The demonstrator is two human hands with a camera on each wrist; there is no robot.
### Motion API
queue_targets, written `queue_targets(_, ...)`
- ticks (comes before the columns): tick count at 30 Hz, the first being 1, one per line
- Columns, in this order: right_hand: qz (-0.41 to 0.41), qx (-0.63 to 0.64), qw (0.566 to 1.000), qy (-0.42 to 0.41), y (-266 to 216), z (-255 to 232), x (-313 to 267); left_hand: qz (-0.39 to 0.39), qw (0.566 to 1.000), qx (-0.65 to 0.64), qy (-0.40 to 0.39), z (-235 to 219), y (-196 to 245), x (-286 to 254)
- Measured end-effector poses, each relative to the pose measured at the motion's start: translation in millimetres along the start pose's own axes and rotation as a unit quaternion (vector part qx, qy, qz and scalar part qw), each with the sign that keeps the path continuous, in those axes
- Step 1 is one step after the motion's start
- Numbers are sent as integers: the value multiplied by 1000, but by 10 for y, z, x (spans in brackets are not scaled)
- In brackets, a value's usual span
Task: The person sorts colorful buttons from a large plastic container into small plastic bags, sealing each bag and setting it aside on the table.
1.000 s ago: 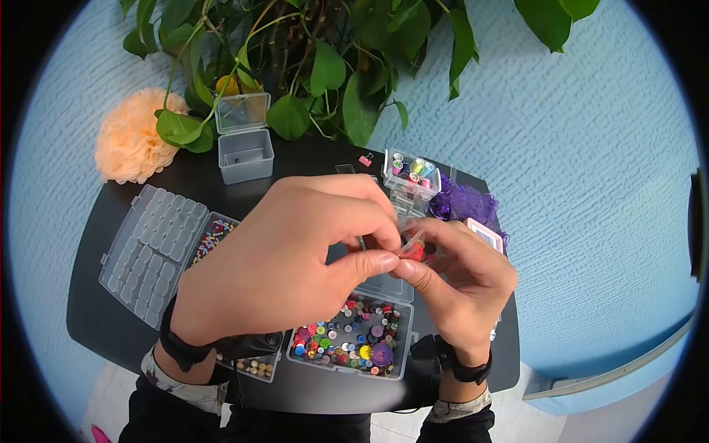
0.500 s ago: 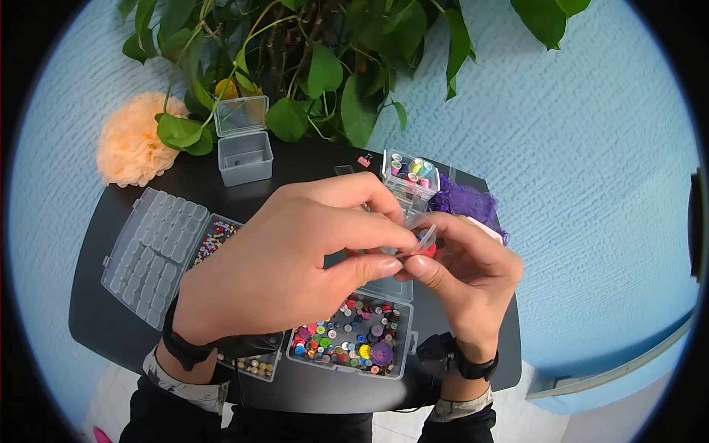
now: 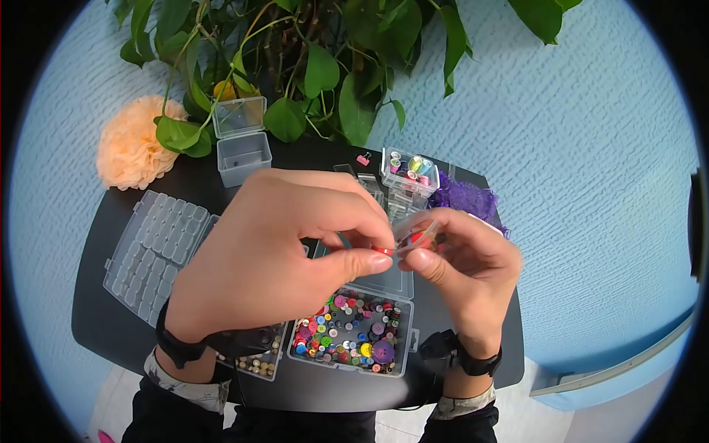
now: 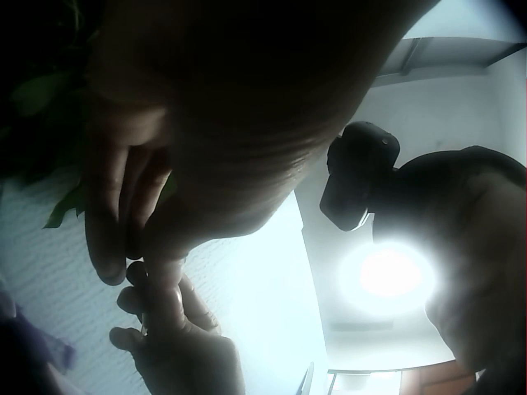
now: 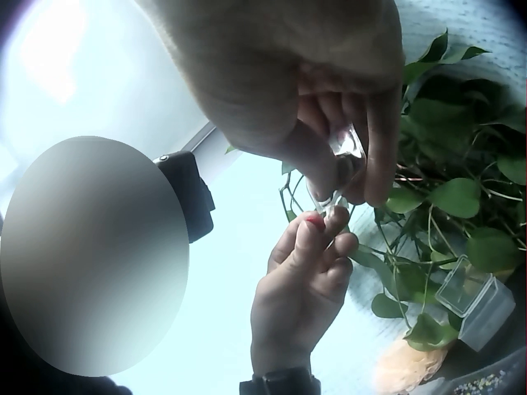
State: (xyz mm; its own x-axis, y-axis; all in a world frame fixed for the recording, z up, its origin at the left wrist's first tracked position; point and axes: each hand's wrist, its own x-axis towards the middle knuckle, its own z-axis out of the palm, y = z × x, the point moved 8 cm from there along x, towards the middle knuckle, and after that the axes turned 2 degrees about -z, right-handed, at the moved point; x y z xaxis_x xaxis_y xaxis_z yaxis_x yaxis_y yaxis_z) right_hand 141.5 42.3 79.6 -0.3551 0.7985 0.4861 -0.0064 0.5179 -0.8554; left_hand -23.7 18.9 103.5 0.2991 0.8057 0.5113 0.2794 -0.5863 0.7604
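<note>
My left hand (image 3: 284, 251) pinches a small red button (image 3: 382, 251) between thumb and fingertips. Just to the right, my right hand (image 3: 473, 269) holds a small clear plastic container (image 3: 413, 235) with red and dark pieces inside. Its opening tilts toward the left hand, and the fingertips of both hands are close together. In the right wrist view the red button (image 5: 314, 220) shows at the left thumb tip, right below the clear container (image 5: 350, 146). Beneath the hands, an open box of mixed buttons (image 3: 408, 362) sits on the black table (image 3: 317, 395).
An open compartment case (image 3: 159, 236) is at left, partly hidden by the left hand. Farther back stand an open clear box (image 3: 244, 166), a box of thread spools (image 3: 410, 173), purple mesh (image 3: 469, 199) and a pink binder clip (image 3: 363, 159). Plant leaves (image 3: 321, 70) hang over the back.
My left fingertips have drawn back left from the clear container, and the red button now shows between them. The right hand keeps holding the container in nearly the same place.
</note>
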Motion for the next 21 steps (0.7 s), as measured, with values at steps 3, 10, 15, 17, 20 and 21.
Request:
queue_targets(3,-15,61,997,41,12,-94,-16,-40,998,12,-44,-17,60,-25)
queue_targets(10,-47,59,997,18,-60,-101,0,41,996,-19,77,-85,161,-10)
queue_targets(15,-22,45,999,-7,-68,-30,-13,96,990,40,92,-62,203,-34)
queue_targets(17,-15,41,999,1,-51,-10,-14,76,991,69,83,-46,159,-28)
queue_targets(20,-6,-5,999,-36,-71,59,-18,114,981,96,123,-88,245,-58)
queue_targets(21,-5,-5,999,-34,-66,64,-16,114,981,95,121,-80,229,-62)
